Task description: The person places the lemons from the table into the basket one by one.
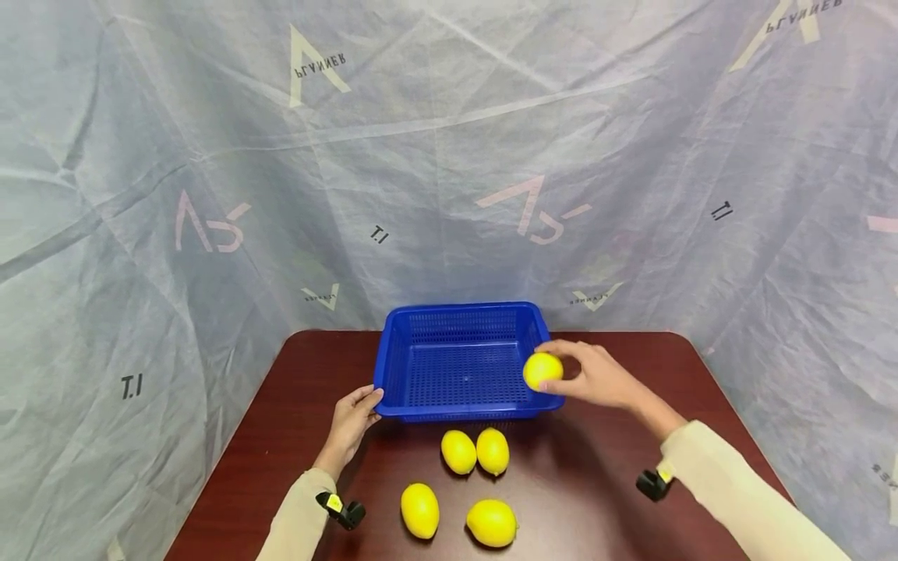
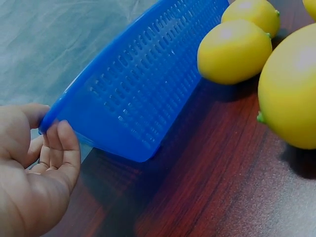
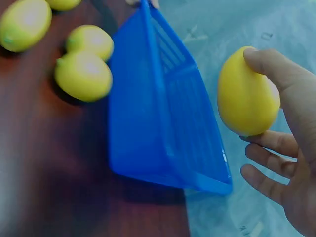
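Note:
A blue plastic basket (image 1: 459,411) with perforated sides stands at the back of the table, and no lemon shows inside it. My left hand (image 1: 351,425) grips its near left corner; in the left wrist view the thumb (image 2: 35,114) lies over the rim and the fingers curl beneath. Between thumb and fingers, my right hand (image 1: 596,375) holds a lemon (image 1: 543,371) over the basket's right rim. Two lemons sit side by side just before the basket, one (image 1: 459,452) left and one (image 1: 493,452) right. Closer to me lie another two, a left lemon (image 1: 419,510) and a right lemon (image 1: 492,523).
The dark red wooden table (image 1: 596,483) reaches back to a hanging grey sheet (image 1: 449,156) printed with letters, which also runs along both sides. A small black camera is strapped at each wrist, on the left sleeve (image 1: 298,510) and the right sleeve (image 1: 737,487).

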`<state>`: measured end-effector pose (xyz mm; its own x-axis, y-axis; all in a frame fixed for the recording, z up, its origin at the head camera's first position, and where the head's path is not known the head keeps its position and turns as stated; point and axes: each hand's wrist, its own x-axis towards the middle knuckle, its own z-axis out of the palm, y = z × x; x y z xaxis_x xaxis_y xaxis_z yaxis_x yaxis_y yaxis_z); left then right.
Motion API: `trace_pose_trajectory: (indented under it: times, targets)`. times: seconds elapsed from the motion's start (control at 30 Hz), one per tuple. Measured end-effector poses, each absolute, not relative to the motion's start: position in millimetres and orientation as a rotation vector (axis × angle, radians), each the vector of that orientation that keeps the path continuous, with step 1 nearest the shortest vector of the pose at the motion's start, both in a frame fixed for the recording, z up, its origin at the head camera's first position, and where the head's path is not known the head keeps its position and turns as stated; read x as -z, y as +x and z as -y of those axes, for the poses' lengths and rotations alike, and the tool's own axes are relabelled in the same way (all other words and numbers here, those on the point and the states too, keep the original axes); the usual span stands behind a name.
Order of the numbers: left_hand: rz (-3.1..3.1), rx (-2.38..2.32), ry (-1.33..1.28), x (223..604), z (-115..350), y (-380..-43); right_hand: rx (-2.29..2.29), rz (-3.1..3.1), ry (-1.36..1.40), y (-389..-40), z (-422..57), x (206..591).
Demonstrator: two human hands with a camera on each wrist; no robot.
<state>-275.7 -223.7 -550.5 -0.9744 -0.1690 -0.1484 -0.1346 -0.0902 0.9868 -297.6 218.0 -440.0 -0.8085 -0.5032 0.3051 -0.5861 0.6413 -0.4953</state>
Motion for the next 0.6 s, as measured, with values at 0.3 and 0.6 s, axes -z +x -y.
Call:
trace_pose_trajectory:
  times: [0.3, 0.6]
  targets:
    - [2.086, 2.292, 0.357, 551, 223, -274, -0.862, 2.891, 0.899, -361, -198, 425]
    - [2.091, 2.292, 0.354, 552, 225, -275, -0.792, 3.035, 0.869, -404, -175, 439]
